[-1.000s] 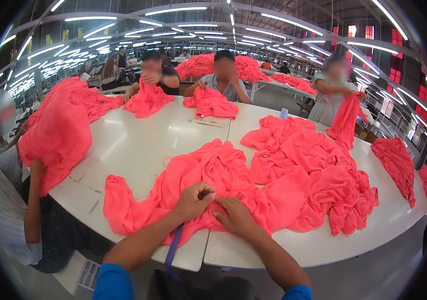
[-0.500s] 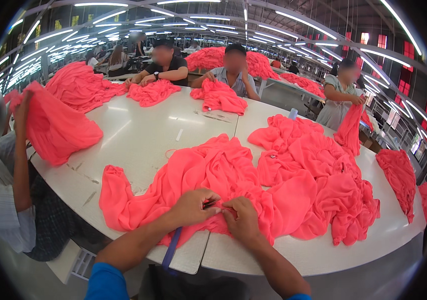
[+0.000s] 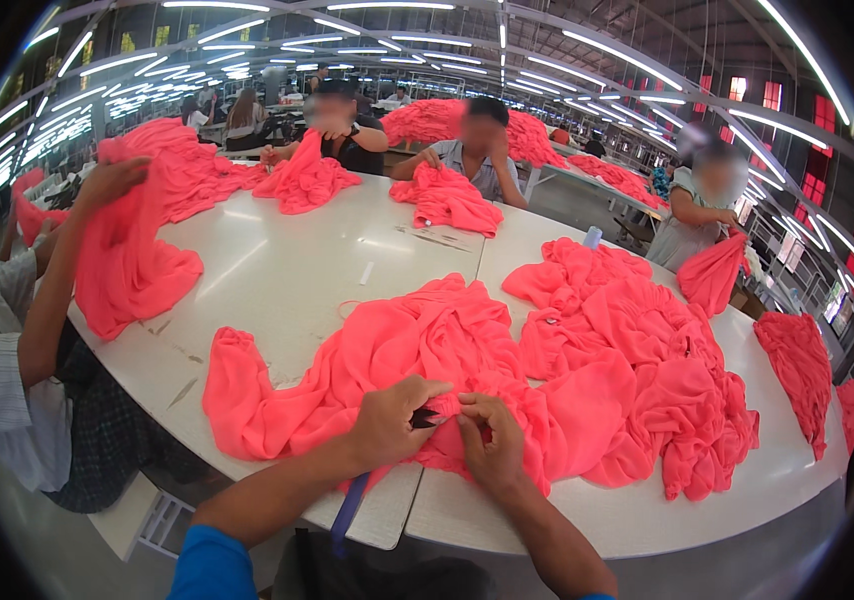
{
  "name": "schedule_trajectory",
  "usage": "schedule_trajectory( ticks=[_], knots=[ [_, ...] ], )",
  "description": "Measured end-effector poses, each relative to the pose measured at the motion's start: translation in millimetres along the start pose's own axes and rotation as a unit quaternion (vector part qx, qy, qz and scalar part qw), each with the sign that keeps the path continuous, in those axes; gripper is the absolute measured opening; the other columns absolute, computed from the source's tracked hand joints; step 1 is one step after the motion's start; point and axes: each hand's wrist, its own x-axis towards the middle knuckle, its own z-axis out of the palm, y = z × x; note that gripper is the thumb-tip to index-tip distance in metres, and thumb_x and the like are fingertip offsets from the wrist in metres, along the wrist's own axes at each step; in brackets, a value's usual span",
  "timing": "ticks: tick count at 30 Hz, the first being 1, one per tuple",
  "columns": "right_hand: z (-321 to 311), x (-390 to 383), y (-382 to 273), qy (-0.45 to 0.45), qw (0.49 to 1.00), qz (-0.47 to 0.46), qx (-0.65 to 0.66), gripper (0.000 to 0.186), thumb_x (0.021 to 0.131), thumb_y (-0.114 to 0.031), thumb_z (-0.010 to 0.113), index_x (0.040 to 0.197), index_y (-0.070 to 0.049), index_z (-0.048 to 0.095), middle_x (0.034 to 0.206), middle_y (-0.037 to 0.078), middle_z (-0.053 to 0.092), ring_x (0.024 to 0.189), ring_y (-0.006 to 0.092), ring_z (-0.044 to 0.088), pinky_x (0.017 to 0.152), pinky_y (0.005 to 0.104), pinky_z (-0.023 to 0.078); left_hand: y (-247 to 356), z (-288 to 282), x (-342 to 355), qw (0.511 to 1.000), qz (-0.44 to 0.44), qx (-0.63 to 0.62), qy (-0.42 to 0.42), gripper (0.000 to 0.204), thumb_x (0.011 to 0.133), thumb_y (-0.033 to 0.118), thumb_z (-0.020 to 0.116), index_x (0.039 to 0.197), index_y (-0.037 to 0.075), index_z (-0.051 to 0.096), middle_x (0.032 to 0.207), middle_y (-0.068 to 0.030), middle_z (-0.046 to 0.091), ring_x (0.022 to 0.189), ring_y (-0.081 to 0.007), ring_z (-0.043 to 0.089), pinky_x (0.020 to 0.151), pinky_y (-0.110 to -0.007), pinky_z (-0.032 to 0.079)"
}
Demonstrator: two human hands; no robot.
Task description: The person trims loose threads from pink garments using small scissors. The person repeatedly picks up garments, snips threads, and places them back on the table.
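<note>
A coral-pink garment (image 3: 427,325) of thin cloth lies bunched on the white table in front of me. My left hand (image 3: 395,418) is closed around small dark thread snips (image 3: 425,418), with their pale tip at the cloth. Part of the snips is hidden by my fingers. A purple ribbon (image 3: 350,512) hangs below my left wrist over the table edge. Close beside it, my right hand (image 3: 493,440) pinches a gathered edge of the same garment between thumb and fingers. Both hands sit low over the cloth.
More coral garments (image 3: 647,350) are heaped to the right on the white table (image 3: 287,250). A thread cone (image 3: 593,237) stands behind that heap. Co-workers handle similar cloth at the left, the far side and the right. A stool (image 3: 132,515) stands at lower left.
My hands have moved slightly apart, and more of the snips and gathered cloth shows between them. The person at left has bunched their cloth higher; a far co-worker has lifted theirs.
</note>
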Motion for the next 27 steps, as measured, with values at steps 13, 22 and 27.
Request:
schedule_trajectory(
  ticks=[13, 22, 27],
  knots=[
    [-5.1, 1.3, -20.3, -0.086, 0.990, 0.021, 0.107, 0.041, 0.088, -0.007, 0.075, 0.124, 0.002, 0.057, 0.107, 0.011, 0.067, 0.090, 0.0145, 0.064, 0.082, 0.0275, 0.052, -2.8, 2.4, -1.7, 0.977, 0.202, 0.032, 0.053, 0.051, 0.063, -0.003, 0.079, 0.109, 0.009, 0.061, 0.096, -0.0076, 0.067, 0.076, -0.0242, 0.069, 0.055, -0.033, 0.054],
    [-0.1, -3.3, -11.4, 0.016, 0.994, 0.026, 0.103, 0.028, 0.085, -0.001, 0.075, 0.111, 0.001, 0.063, 0.096, 0.007, 0.067, 0.079, 0.0104, 0.059, 0.072, 0.0246, 0.050, 12.0, -1.3, 0.1, 0.977, 0.207, -0.002, 0.050, 0.036, 0.070, -0.005, 0.076, 0.103, 0.005, 0.065, 0.089, -0.0089, 0.065, 0.071, -0.0216, 0.066, 0.053, -0.030, 0.053],
    [-2.3, -1.4, -17.0, 0.008, 0.999, 0.005, 0.038, 0.028, 0.083, 0.000, 0.076, 0.109, 0.001, 0.065, 0.090, 0.007, 0.066, 0.075, 0.0116, 0.058, 0.069, 0.0243, 0.050, 10.5, 0.2, 1.8, 0.967, 0.242, 0.018, 0.076, 0.032, 0.071, -0.002, 0.079, 0.101, 0.003, 0.067, 0.087, -0.0090, 0.064, 0.066, -0.0212, 0.065, 0.052, -0.030, 0.053]
  ],
)
